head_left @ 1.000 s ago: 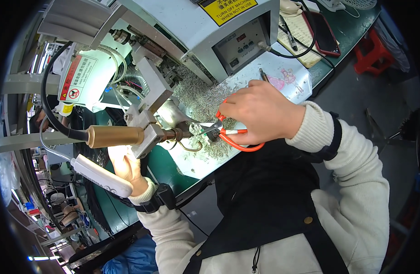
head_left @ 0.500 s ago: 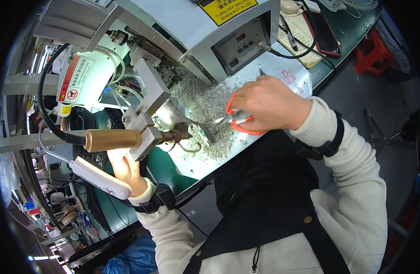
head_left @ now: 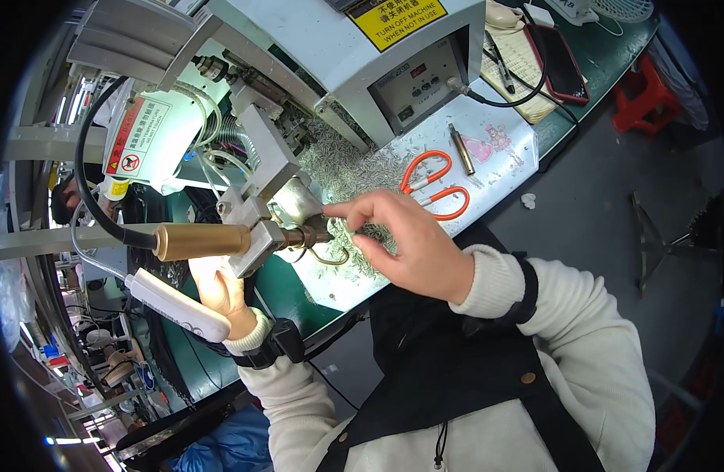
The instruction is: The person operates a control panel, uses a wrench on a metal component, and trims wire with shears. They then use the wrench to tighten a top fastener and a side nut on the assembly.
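Note:
My right hand (head_left: pixel 405 244) reaches in from the right, beside the tip of the machine's soldering-type head with its gold cylinder (head_left: pixel 203 241). Its index finger stretches toward the metal fixture. The thumb and middle finger close together at a tiny pale-green piece, too small to make out. My left hand (head_left: pixel 219 293) is palm-up beneath the gold cylinder; its fingers are hidden behind the head. Orange-handled scissors (head_left: pixel 415 186) lie on the white board (head_left: pixel 323 289), among many short metal wire clippings (head_left: pixel 350 161).
A brass-coloured pen-shaped tool (head_left: pixel 461 149) lies beyond the scissors. The grey machine box (head_left: pixel 354 63) stands at the back. A white elongated lamp (head_left: pixel 177 305) hangs over my left wrist. A phone (head_left: pixel 557 63) and notebook (head_left: pixel 527 98) lie at the far right; a red stool (head_left: pixel 645 94) stands beyond.
My right hand has let go of the scissors, which now lie on the board. It has moved left to the fixture by the head's tip. My left hand stays in place.

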### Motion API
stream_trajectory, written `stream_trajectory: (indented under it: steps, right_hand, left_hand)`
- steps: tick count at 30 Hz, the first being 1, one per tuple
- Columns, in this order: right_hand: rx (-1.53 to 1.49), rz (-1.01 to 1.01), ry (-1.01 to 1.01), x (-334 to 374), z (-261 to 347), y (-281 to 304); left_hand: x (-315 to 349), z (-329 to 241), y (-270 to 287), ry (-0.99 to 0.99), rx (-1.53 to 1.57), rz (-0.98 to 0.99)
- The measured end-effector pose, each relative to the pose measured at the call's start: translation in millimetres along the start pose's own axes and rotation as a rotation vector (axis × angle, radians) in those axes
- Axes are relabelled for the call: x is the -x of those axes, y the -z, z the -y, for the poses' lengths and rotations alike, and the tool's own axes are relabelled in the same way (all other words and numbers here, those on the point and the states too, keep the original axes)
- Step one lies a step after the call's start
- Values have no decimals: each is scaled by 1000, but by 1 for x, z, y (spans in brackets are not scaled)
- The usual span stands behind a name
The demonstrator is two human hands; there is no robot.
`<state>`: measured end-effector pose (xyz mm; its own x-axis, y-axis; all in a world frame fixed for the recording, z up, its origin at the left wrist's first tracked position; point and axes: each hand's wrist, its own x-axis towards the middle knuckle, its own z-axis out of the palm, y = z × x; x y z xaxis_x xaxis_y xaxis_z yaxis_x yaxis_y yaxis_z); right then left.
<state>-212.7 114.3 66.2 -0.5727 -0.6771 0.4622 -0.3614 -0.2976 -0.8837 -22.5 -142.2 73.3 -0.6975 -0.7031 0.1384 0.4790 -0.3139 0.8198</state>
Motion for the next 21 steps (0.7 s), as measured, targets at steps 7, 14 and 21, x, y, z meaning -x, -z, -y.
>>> stream_trajectory:
  steps: [7, 14, 21]
  right_hand:
    - [142, 14, 111, 7, 6, 3]
    - [38, -14, 6, 4, 3, -8]
    - [327, -56, 116, -14, 3, -14]
  left_hand:
    - [-2, -3, 3, 37, -1, 1]
    - [0, -2, -8, 22, -74, -46]
    - [-1, 3, -3, -37, -35, -58]
